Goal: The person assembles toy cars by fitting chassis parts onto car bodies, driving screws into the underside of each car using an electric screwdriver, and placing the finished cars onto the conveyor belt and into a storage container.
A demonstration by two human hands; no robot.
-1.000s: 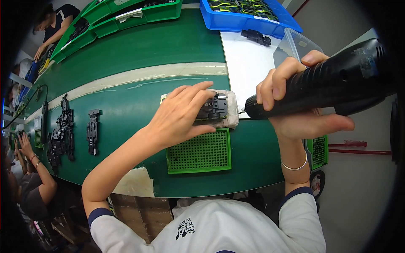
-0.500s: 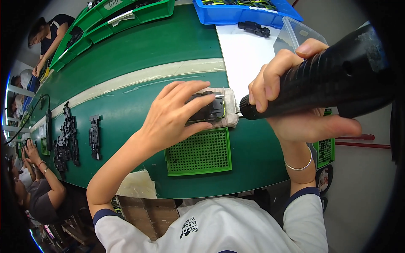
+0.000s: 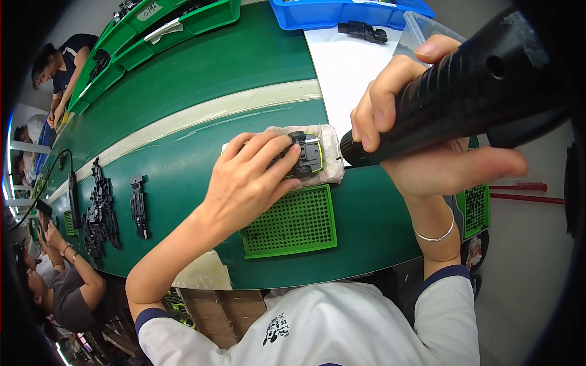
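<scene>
A toy car (image 3: 310, 157) with black underside, wheels and a yellow-green edge lies bottom up on a cloth-wrapped pad (image 3: 332, 146). My left hand (image 3: 244, 177) is closed over its left part, fingers pressed on it, hiding that end. My right hand (image 3: 427, 174) grips a thick black electric screwdriver (image 3: 452, 97), fingers wrapped round its ribbed body and thumb stretched along below. The driver's nose points left, with its short tip beside the pad's right edge, apart from the car. Just in front of the pad lies a green perforated tray (image 3: 290, 222).
Black chassis parts (image 3: 139, 207) lie on the green table at left, some in a pile (image 3: 101, 213). Green bins (image 3: 192, 24) and a blue bin (image 3: 360, 15) stand at the back. Another black part (image 3: 363, 32) rests on the white sheet. Co-workers sit along the left.
My left hand's fingers have drawn back leftward and settled on the car, baring more of its right end. The screwdriver has moved slightly in the picture and still points at the pad.
</scene>
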